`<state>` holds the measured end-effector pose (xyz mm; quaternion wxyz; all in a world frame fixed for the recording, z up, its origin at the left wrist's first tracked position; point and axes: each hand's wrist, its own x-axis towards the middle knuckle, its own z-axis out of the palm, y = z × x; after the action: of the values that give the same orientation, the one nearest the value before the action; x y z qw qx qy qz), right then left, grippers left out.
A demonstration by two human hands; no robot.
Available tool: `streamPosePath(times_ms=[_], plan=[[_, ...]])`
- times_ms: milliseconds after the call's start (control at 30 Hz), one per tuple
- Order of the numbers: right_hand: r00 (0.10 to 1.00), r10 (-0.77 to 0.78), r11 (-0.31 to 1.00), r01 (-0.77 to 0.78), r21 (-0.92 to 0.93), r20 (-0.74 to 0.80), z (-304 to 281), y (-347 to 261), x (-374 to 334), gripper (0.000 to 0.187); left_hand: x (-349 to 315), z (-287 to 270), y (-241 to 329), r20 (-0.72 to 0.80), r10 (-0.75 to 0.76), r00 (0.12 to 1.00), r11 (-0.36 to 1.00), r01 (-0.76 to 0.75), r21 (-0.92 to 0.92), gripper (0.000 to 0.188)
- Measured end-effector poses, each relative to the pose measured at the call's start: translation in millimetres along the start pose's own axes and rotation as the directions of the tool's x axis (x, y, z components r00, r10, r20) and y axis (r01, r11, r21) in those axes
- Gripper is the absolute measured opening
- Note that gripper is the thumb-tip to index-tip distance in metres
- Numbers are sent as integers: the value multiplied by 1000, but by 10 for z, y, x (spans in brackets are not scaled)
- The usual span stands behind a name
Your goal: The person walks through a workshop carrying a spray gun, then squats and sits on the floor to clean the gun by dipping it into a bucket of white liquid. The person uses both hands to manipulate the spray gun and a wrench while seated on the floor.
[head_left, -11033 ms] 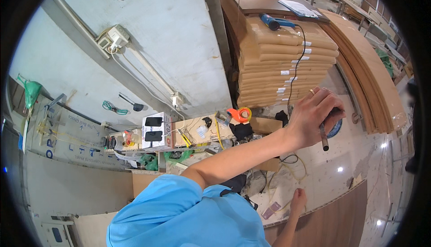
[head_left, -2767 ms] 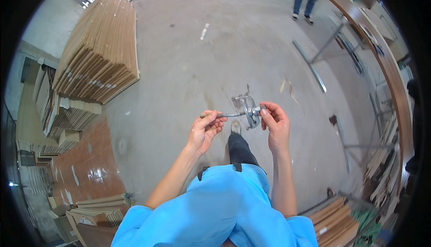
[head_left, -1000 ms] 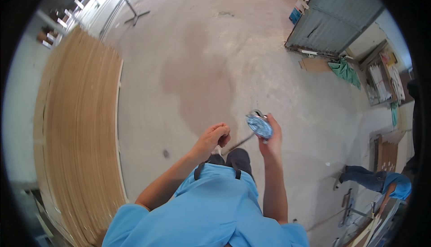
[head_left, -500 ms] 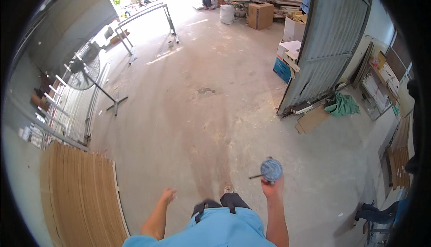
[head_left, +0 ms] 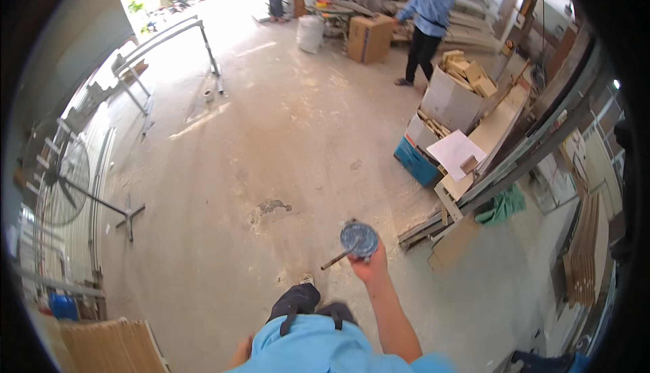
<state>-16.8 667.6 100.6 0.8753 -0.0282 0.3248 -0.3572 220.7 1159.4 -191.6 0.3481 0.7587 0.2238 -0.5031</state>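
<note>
My right hand (head_left: 369,264) is out in front of me, closed round a round blue-grey can (head_left: 359,239) with a stained, mottled top. A thin brown stick (head_left: 335,259) pokes out from the can toward the lower left; what lies at its inner end is unclear. Beside my shirt, low in the picture, only a piece of my left arm or hand (head_left: 242,351) shows, and its fingers are hidden.
Boxes of wood offcuts (head_left: 457,98) stand right of the concrete floor (head_left: 223,217), beside a metal door (head_left: 501,173). A person in blue (head_left: 428,10) walks behind them. A standing fan (head_left: 68,183) and a metal frame (head_left: 162,37) are left; stacked boards (head_left: 112,346) lie lower left.
I have moved forward, so the fan, boxes and door appear nearer. My right hand with the can has shifted left and up in view. My left arm has dropped back; a person has come into sight.
</note>
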Motion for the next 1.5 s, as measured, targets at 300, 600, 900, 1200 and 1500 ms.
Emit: streamPosePath(times_ms=[300, 600, 900, 1200, 1500], plan=[[920, -352, 913, 378, 153, -175, 1070, -1892, 2018, 10, -405, 2578, 7229, 277, 788, 549, 563, -826, 37, 18], [926, -351, 899, 374, 227, -137, 2042, -3538, 4526, 15, 276, 4377, 8458, 551, 403, 731, 752, -607, 256, 20], [961, -274, 933, 259, 251, 26, 3211, -5866, 7103, 22, 1075, 5606, 9266, 139, -166, 976, 874, 81, 479, 27], [797, -566, 745, 605, 283, -213, 3635, -8280, 8492, 20, 1454, 9374, 13960, 592, 67, 803, 353, -574, 738, 25], [655, -629, 588, 753, 295, -419, 3270, -10948, 10270, 18, -151, 14461, 16657, 872, 295, 392, 420, -872, 250, 27]])
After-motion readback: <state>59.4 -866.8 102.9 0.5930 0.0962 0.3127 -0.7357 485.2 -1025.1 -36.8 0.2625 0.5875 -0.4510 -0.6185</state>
